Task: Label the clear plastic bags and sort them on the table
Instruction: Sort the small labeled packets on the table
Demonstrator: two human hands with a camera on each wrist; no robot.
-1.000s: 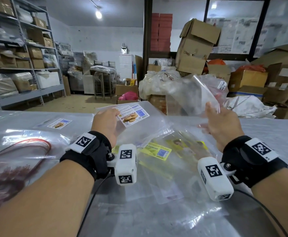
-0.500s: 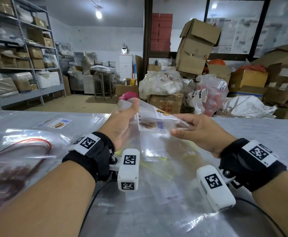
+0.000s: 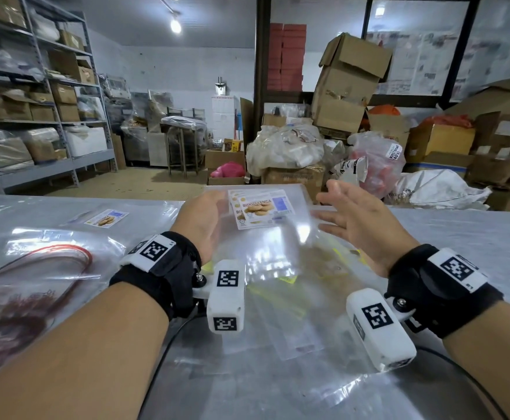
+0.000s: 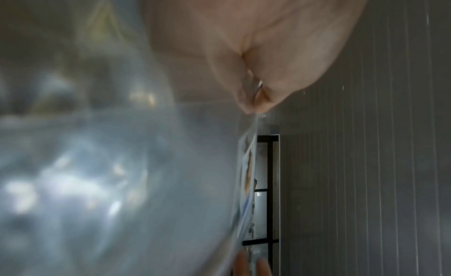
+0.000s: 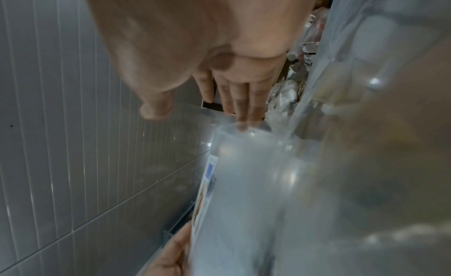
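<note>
Both hands are up over the table (image 3: pixel 459 237) with a stack of clear plastic bags (image 3: pixel 263 225) between them, lifted above the loose bags (image 3: pixel 278 304) lying flat below. Left hand (image 3: pixel 200 221) pinches the stack's left edge, thumb on top, and the left wrist view shows the fingers clamped right on the plastic. Right hand (image 3: pixel 358 219) has its fingers spread and straight just beside the stack's right edge; the right wrist view is blurry, so it looks like the fingertips (image 5: pixel 244 124) touch the edge but I can't swear to it. Top bag's biscuit label (image 3: pixel 261 209) faces up. Another labelled bag (image 3: pixel 107 218) sits flat further left, near some red rubber bands (image 3: pixel 75 256) under plastic
</note>
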